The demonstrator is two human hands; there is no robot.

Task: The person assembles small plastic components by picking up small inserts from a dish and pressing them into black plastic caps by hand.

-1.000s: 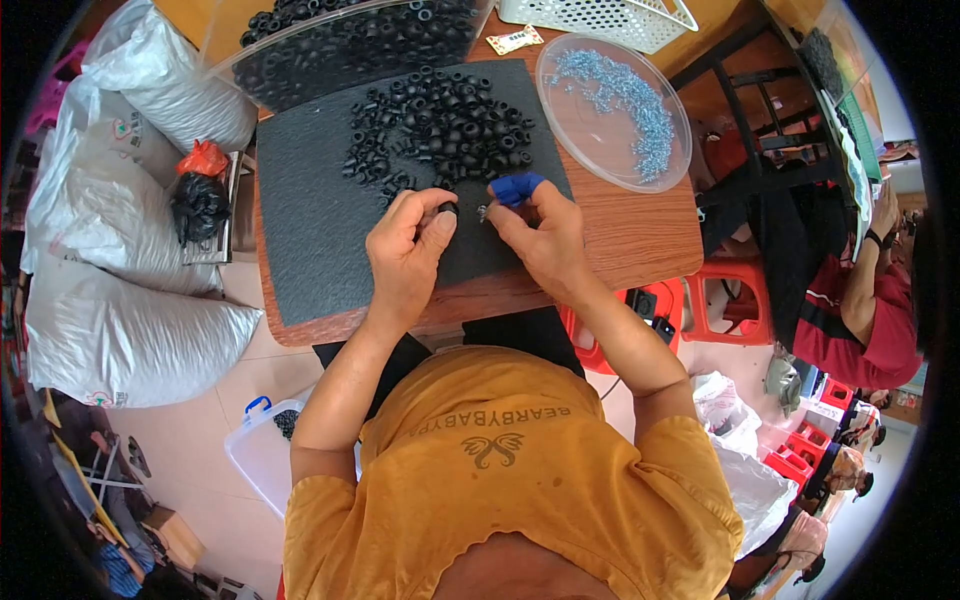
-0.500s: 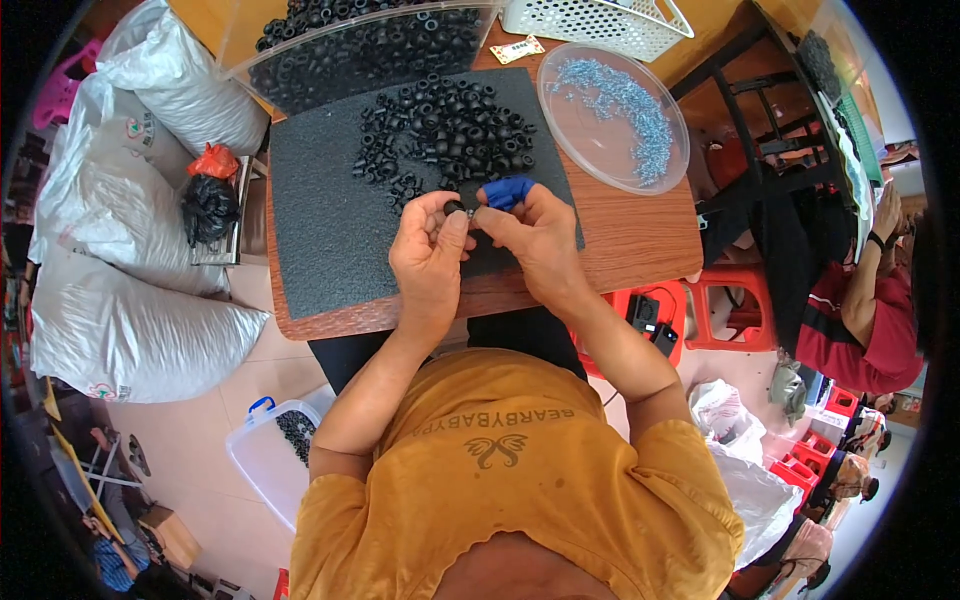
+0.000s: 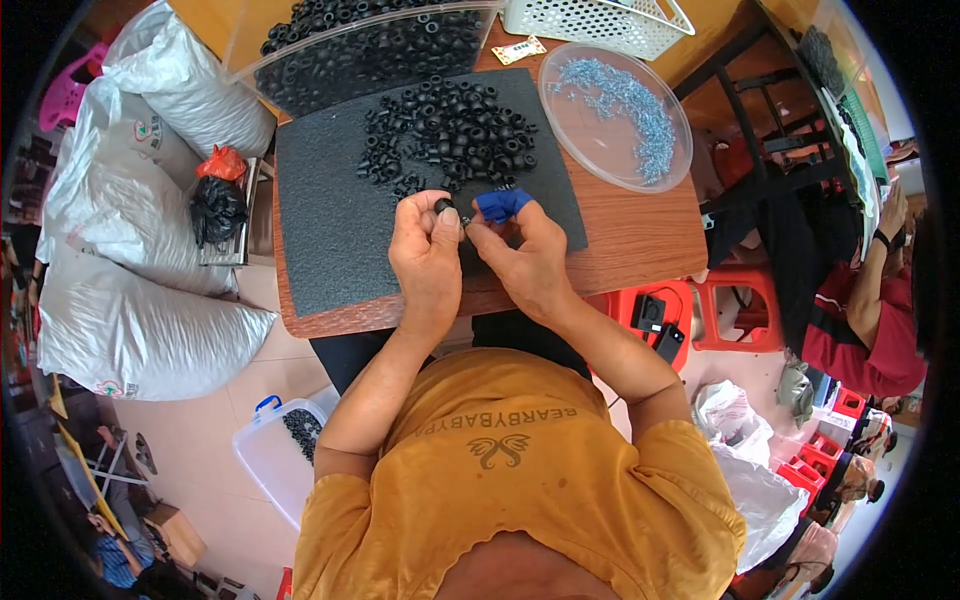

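Over the near part of a dark grey mat (image 3: 322, 235), both my hands are raised close together. My left hand (image 3: 426, 255) pinches a small black ring-like part (image 3: 443, 205) between thumb and fingers. Just to its right is my right hand (image 3: 528, 262), wearing a blue covering (image 3: 503, 205) on a finger. Its thumb and fingertips are pressed together beside the black part; a tiny shiny piece seems to show there, too small to name. Beyond my hands lies a heap of similar black parts (image 3: 460, 130) on the mat.
A clear round tray (image 3: 598, 160) of small bluish pieces (image 3: 655, 140) sits at the table's right. At the back stand a clear bin (image 3: 365, 65) of black parts and a white perforated basket (image 3: 590, 30). White sacks (image 3: 150, 330) are left; red stools (image 3: 740, 310) and another person (image 3: 870, 330) are right.
My fingertips have drawn slightly apart, leaving a small gap between the black part and my right hand. The left hand still holds the black part. The whole view has shifted slightly.
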